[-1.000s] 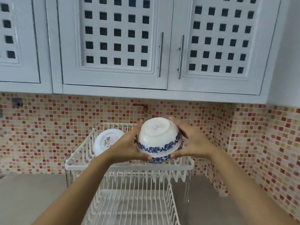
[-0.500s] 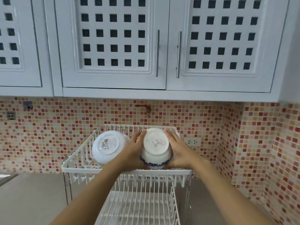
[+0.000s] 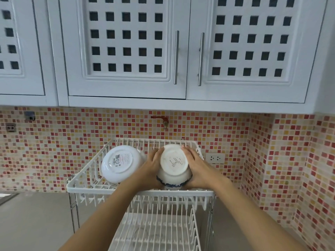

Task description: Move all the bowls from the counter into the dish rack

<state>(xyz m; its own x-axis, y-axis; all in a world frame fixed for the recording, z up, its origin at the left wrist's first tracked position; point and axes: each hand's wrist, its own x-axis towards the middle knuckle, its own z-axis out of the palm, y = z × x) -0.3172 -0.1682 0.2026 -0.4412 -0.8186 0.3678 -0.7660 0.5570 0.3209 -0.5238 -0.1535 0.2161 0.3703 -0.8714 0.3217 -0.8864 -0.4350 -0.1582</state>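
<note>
Both hands, left (image 3: 153,166) and right (image 3: 196,169), clasp an upturned white blue-rimmed ceramic bowl (image 3: 173,166) inside the white wire dish rack (image 3: 137,192). It seems seated near the front rail. A plain white bowl (image 3: 120,163) leans just left, beside the left hand.

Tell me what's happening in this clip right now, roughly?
A person is loading bowls into a white two-tier dish rack. The left hand and right hand grip a blue-patterned bowl from either side, upside down and tilted, in the top tier. A plain white bowl already leans there, just left of it. The lower tier looks empty. Whether the held bowl rests on the wires is unclear.
</note>
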